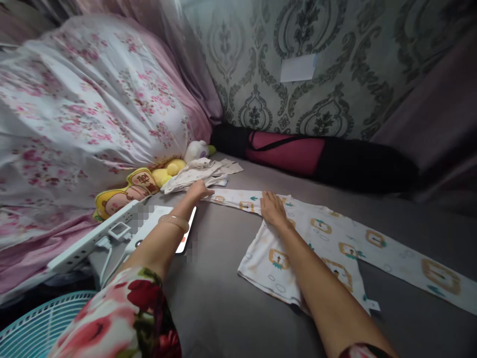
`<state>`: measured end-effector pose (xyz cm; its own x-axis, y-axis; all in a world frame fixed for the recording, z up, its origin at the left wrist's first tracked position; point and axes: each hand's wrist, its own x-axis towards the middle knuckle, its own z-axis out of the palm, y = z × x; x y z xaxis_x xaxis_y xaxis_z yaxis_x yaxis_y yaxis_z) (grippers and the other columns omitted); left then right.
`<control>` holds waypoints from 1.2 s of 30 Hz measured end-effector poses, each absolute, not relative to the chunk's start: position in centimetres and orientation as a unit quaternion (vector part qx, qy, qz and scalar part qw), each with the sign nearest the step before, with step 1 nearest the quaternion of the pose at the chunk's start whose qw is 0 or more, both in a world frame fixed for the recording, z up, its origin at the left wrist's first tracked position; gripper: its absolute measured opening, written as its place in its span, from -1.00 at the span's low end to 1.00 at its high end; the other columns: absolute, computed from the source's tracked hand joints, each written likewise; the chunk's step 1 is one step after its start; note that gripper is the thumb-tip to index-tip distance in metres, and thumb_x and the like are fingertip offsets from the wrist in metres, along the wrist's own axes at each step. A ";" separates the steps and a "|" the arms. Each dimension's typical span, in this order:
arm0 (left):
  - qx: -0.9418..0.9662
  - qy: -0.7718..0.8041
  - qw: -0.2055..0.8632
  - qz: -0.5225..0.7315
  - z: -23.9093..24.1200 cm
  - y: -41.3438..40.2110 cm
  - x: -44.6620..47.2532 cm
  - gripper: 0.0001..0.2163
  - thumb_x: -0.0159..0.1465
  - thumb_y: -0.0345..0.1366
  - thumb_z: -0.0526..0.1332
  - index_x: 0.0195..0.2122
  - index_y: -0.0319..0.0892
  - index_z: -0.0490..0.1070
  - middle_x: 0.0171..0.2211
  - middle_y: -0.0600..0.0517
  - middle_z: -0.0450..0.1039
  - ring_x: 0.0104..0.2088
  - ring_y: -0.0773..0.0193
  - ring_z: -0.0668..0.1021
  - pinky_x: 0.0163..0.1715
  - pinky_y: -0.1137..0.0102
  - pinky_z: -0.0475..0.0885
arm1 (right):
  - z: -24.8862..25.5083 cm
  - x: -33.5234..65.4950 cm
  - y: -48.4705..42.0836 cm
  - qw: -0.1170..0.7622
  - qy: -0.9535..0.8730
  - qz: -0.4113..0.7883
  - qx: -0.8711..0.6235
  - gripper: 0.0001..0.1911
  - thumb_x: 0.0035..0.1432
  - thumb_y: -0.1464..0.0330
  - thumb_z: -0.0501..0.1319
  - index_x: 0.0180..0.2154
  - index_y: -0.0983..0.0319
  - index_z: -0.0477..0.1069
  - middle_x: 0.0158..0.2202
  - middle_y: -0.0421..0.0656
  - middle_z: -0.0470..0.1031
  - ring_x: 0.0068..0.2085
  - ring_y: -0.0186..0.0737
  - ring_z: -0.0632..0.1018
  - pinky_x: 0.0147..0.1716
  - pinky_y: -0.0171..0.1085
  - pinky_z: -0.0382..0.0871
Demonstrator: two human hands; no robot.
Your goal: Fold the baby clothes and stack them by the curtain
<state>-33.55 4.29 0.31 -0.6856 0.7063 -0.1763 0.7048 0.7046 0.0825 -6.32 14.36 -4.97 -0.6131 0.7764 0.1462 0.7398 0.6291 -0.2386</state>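
Note:
A white long-sleeved shirt (316,248) with orange-brown animal-face prints and green leaf marks lies spread on the grey surface. Its sleeves stretch out to both sides. At the cuff of the left-hand sleeve, my left hand (198,191) is closed on the fabric, and its fingertips are partly hidden. My right hand (274,210) lies flat near the shoulder of the same sleeve, fingers stretched out and pressing on the cloth. A small white tag (373,305) sticks out by the shirt's lower hem.
Pale crumpled clothes (203,173) lie beyond my left hand, beside yellow plush toys (143,185). A white power strip (93,236) and a tablet-like device (189,231) sit to the left. A black-and-maroon long bag (286,151) runs along the patterned wall. A teal basket (48,323) stands lower left.

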 end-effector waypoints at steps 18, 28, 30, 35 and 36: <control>0.436 0.899 -0.037 0.030 -1.4 4.3 -30.4 -0.69 0.39 -0.32 -0.13 0.07 -0.28 0.23 -0.15 -0.25 0.51 -0.14 -0.01 0.54 -0.18 0.25 0.34 | -4.5 -6.5 13.5 0.073 -0.887 0.120 -0.439 -0.04 0.18 -0.17 -0.15 0.32 0.43 -0.06 0.37 0.07 -0.08 0.35 0.02 -0.07 0.27 -0.10 -0.28; 0.452 0.887 -0.096 0.028 -0.3 5.8 -28.3 -0.67 0.35 -0.42 -0.02 0.10 -0.48 0.19 0.08 -0.39 0.25 0.11 -0.10 0.30 0.07 0.10 0.15 | -4.5 -6.7 13.3 0.087 -0.887 0.115 -0.439 -0.06 0.19 -0.16 -0.13 0.31 0.45 -0.02 0.36 0.10 -0.06 0.34 0.06 -0.03 0.26 -0.09 -0.25; 0.473 0.874 -0.093 0.059 -0.5 7.2 -25.5 -0.69 0.34 -0.39 0.01 0.06 -0.43 0.25 0.06 -0.35 0.27 0.12 -0.11 0.30 0.08 0.12 0.17 | -4.7 -6.7 13.4 0.094 -0.886 0.111 -0.439 -0.06 0.19 -0.15 -0.13 0.30 0.45 -0.01 0.35 0.11 -0.05 0.33 0.06 -0.03 0.26 -0.08 -0.24; 0.504 0.803 0.059 0.312 -4.0 11.1 -16.9 -0.65 0.33 -0.41 -0.10 0.10 -0.39 0.22 0.04 -0.32 0.33 0.09 0.07 0.38 0.10 0.23 0.24 | -5.0 -6.5 13.7 0.068 -0.898 0.077 -0.427 -0.21 0.23 0.06 -0.04 0.32 0.42 -0.06 0.36 0.08 -0.07 0.34 0.04 -0.04 0.26 -0.08 -0.23; 0.493 0.798 0.059 0.341 -4.8 11.5 -15.9 -0.64 0.34 -0.38 -0.09 0.12 -0.40 0.20 0.06 -0.34 0.31 0.12 0.05 0.36 0.13 0.20 0.22 | -5.0 -6.4 13.8 0.061 -0.902 0.070 -0.423 -0.24 0.22 0.12 -0.02 0.32 0.40 -0.06 0.37 0.07 -0.08 0.34 0.04 -0.03 0.26 -0.08 -0.22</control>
